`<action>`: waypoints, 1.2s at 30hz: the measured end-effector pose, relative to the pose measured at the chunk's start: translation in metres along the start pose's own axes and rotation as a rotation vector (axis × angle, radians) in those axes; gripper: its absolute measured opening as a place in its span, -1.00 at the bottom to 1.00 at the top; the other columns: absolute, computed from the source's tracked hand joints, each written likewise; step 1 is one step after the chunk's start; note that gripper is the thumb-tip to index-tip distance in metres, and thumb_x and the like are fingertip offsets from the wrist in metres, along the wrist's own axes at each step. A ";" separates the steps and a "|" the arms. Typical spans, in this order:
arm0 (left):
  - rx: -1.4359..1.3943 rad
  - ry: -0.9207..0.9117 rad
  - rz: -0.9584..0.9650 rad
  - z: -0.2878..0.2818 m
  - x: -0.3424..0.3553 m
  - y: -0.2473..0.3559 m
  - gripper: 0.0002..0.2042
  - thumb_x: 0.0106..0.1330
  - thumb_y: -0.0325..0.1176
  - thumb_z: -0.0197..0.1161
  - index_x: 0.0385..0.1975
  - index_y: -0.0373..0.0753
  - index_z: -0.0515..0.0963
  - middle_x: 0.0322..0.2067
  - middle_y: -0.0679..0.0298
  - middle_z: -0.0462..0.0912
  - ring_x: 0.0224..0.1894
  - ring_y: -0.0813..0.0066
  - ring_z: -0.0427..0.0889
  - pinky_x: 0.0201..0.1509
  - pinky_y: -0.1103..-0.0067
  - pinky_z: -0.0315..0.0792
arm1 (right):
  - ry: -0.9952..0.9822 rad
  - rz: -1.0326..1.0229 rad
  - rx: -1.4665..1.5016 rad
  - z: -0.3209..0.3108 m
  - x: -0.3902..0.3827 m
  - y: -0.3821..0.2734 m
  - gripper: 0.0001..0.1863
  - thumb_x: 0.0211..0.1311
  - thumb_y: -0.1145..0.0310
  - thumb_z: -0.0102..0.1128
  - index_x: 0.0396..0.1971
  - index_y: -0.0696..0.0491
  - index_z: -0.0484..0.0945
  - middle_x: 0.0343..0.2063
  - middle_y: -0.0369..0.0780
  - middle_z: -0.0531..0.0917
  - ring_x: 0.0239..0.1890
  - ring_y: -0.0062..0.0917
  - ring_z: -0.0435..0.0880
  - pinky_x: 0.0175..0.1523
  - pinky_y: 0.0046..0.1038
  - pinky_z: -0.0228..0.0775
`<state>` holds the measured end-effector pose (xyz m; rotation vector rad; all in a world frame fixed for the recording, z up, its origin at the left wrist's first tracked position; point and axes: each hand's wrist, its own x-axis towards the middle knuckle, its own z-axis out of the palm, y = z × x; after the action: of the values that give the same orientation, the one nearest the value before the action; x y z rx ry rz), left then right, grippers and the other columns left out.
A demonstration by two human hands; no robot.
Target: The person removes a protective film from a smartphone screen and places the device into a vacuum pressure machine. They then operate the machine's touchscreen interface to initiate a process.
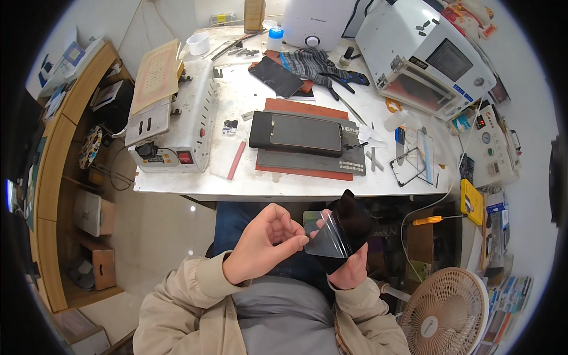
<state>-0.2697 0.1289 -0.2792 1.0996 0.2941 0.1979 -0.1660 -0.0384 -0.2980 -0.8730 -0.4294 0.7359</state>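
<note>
Panel: I see a dark phone panel [353, 222] held over my lap, below the worktop [236, 183] edge, tilted up toward the camera.
Film: a clear film [326, 236] lies half peeled across the panel's face, one corner lifted toward my left.
Right hand: my right hand [349, 269] cups the panel from underneath; its grip is closed on the panel's lower end, thumb on the film side.
Left hand: my left hand [266, 242] has its grip pinched shut on the film's lifted edge, thumb and forefinger together.
Handling: I judge the film feather-light, limp and clingy, apt to crease or fold on itself; best taken at a corner. The panel looks thin, stiff and brittle, smooth enough to slip; I'd hold it by the edges, never flexing it.
Worktop: a phone [305, 133] lies on a dark mat [310, 161]; gloves [319, 65] lie further back, a white machine [423, 53] stands at the right.
Hidden: the panel's underside and the right fingertips are covered; where film ends and glass begins is hard to tell through the glare.
</note>
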 end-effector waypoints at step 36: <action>-0.054 -0.142 -0.172 0.022 0.003 -0.013 -0.69 0.27 -0.61 0.27 -0.28 -0.16 0.22 -0.34 0.22 0.59 -0.30 0.58 0.59 -0.18 0.61 0.52 | 0.146 -0.410 0.069 -0.061 -0.015 -0.042 -0.10 0.28 -0.03 0.22 0.44 0.11 0.02 0.38 0.07 0.20 0.30 -0.24 0.41 0.27 -0.19 0.41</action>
<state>-0.2597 0.1048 -0.2820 1.0237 0.2530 -0.0252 -0.1225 -0.0999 -0.3000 -0.7373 -0.4330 0.3063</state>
